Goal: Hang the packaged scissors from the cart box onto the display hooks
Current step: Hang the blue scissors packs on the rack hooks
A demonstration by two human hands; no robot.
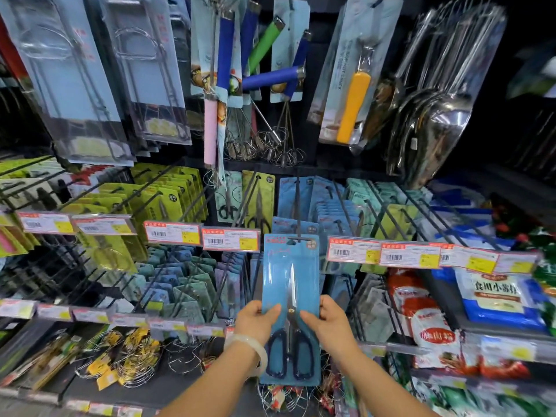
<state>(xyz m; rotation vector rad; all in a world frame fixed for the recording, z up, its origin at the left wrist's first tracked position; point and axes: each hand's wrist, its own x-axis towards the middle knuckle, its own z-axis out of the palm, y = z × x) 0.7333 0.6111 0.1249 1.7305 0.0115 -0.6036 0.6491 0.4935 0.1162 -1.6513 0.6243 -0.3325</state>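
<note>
fingers of left hand (pixel 258 322) and right hand (pixel 326 322) pinch the side edges of the scissors pack (pixel 290 296), thumbs on its front. around: price tags (pixel 231 239), whisks (pixel 264 142), green packs (pixel 168 197), blue packs (pixel 328 206). pack upright between both hands, its hole at the hook (pixel 298 212) tip.

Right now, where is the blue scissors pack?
In the head view the blue scissors pack is low at center, held between the left hand and right hand, its top at a display hook.
</note>
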